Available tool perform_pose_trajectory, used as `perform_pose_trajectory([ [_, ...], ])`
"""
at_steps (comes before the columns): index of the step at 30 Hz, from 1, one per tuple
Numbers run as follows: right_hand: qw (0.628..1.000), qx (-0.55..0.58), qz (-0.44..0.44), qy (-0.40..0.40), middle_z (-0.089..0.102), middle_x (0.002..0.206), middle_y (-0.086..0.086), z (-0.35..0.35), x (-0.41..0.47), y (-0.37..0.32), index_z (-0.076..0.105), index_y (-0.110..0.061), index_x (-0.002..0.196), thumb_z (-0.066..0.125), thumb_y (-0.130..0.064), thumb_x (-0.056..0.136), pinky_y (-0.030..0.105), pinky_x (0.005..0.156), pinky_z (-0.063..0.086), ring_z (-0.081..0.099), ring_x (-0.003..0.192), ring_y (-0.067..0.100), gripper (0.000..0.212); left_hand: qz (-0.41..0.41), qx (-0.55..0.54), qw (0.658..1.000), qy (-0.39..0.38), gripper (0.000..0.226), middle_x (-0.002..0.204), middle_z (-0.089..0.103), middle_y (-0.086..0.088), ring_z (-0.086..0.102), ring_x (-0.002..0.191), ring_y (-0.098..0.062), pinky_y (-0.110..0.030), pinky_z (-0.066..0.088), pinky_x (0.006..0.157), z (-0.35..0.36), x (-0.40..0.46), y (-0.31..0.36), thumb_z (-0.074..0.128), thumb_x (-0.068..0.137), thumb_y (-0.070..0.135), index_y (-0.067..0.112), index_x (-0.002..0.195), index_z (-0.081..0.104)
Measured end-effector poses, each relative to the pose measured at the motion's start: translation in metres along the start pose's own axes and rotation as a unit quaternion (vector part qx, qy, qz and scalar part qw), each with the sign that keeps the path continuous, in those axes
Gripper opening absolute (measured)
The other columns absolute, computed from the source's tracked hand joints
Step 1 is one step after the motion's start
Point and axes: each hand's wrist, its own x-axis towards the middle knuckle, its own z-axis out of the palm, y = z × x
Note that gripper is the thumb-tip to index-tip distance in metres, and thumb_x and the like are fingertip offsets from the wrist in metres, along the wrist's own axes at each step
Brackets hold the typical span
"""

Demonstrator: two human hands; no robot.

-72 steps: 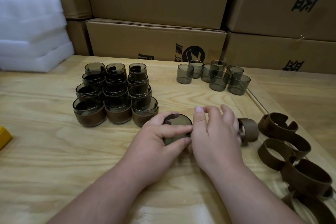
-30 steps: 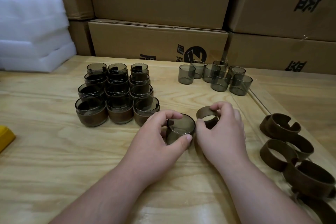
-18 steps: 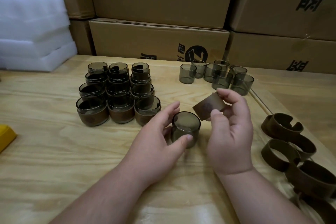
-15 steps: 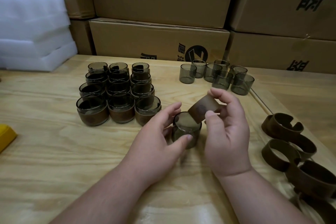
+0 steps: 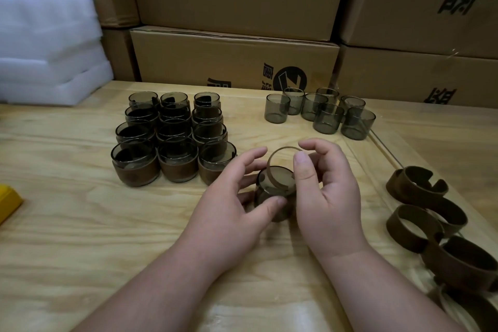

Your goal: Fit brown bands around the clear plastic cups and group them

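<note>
My left hand [image 5: 229, 205] grips a smoky clear cup [image 5: 272, 191] that stands bottom-up on the wooden table [image 5: 67, 237]. My right hand [image 5: 326, 194] holds a brown band [image 5: 280, 153] tilted over the cup's top, its near edge resting on the cup. To the left stands a block of several banded cups [image 5: 172, 140] in rows. Several bare cups [image 5: 320, 113] are clustered at the back right. Loose brown bands [image 5: 428, 218] lie along the right edge.
Stacked cardboard boxes [image 5: 234, 59] wall off the back of the table. White foam sheets [image 5: 48, 46] are piled at the back left. A yellow object [image 5: 8, 201] pokes in at the left edge.
My right hand picked the band off the table, lifted it, turned it and brought it down over the cup. My left hand has kept its grip on the cup.
</note>
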Motion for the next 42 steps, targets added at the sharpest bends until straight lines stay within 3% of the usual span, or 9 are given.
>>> perform_pose_trajectory([
  [5,1.0,0.008,0.006,-0.003,0.067,0.088,-0.016,0.001,-0.001,0.001,0.063,-0.036,0.097,0.051,-0.048,0.091,0.028,0.074,0.051,0.065,0.088,0.015,0.018,0.006,0.036,0.999,0.031,0.06,0.127,0.064,0.017,0.063,0.112,0.005,-0.018,0.058,0.085,0.001,0.002,0.001,0.082,0.082,0.011,0.051,0.124,0.064],
  [11,1.0,0.001,0.013,0.004,0.065,0.087,-0.013,0.0,0.0,0.002,0.061,-0.032,0.091,0.049,-0.048,0.09,0.037,0.073,0.053,0.064,0.086,0.015,0.02,0.018,0.046,0.999,0.005,0.075,0.13,0.06,0.022,0.059,0.119,0.003,-0.023,0.058,0.08,0.0,-0.002,0.003,0.089,0.068,0.035,0.056,0.131,0.054],
  [15,1.0,0.002,0.009,-0.005,0.064,0.086,-0.014,0.0,-0.001,0.001,0.06,-0.033,0.09,0.05,-0.048,0.09,0.035,0.072,0.051,0.063,0.085,0.015,0.019,0.044,0.088,0.995,0.014,0.063,0.123,0.061,0.031,0.058,0.119,0.004,-0.02,0.051,0.092,-0.002,-0.002,0.005,0.09,0.073,0.028,0.047,0.127,0.063],
  [19,1.0,0.001,0.003,-0.018,0.063,0.09,-0.011,0.001,0.0,0.002,0.06,-0.034,0.092,0.05,-0.049,0.088,0.035,0.08,0.051,0.062,0.093,0.015,0.018,0.038,0.072,0.996,0.019,0.053,0.12,0.06,0.034,0.063,0.109,0.003,-0.016,0.052,0.081,-0.002,-0.002,0.007,0.084,0.072,0.035,0.046,0.121,0.066],
  [23,0.998,0.006,-0.023,-0.065,0.062,0.107,-0.013,0.0,0.001,0.001,0.065,-0.032,0.107,0.046,-0.044,0.09,0.024,0.091,0.048,0.059,0.11,0.012,0.028,0.025,0.057,0.998,0.021,0.052,0.119,0.067,0.022,0.066,0.107,0.0,-0.023,0.056,0.074,-0.002,-0.002,0.007,0.084,0.081,0.031,0.047,0.126,0.065],
  [28,0.984,0.094,0.044,-0.143,0.06,0.138,-0.012,0.0,-0.004,0.004,0.057,-0.032,0.141,0.047,-0.039,0.083,0.047,0.109,0.048,0.053,0.135,0.016,0.059,0.034,0.052,0.997,0.034,0.04,0.11,0.072,0.02,0.068,0.099,0.001,-0.016,0.053,0.074,-0.004,-0.001,0.006,0.076,0.092,0.022,0.045,0.124,0.068],
  [34,0.996,0.04,-0.001,-0.085,0.066,0.115,-0.026,-0.001,-0.003,-0.001,0.061,-0.033,0.126,0.061,-0.043,0.079,0.017,0.093,0.05,0.062,0.114,0.002,0.047,0.027,0.009,0.998,0.062,0.037,0.114,0.075,0.015,0.069,0.102,-0.001,-0.014,0.053,0.082,-0.005,-0.001,0.004,0.071,0.096,0.025,0.032,0.132,0.069],
  [39,0.995,0.041,-0.025,-0.085,0.069,0.11,-0.019,-0.002,-0.003,-0.006,0.06,-0.035,0.117,0.07,-0.041,0.075,0.016,0.088,0.05,0.065,0.11,0.009,0.044,0.011,-0.095,0.994,0.058,0.025,0.104,0.079,0.008,0.071,0.091,-0.001,-0.013,0.054,0.078,-0.007,-0.002,0.012,0.072,0.084,0.041,0.045,0.108,0.077],
  [42,0.995,0.031,-0.033,-0.092,0.071,0.112,-0.013,-0.004,-0.002,-0.007,0.064,-0.031,0.118,0.07,-0.043,0.075,0.013,0.088,0.048,0.066,0.111,0.01,0.045,0.013,-0.107,0.992,0.061,0.028,0.102,0.079,0.005,0.074,0.096,-0.011,-0.016,0.057,0.08,-0.008,0.0,0.011,0.071,0.076,0.053,0.046,0.103,0.078],
])
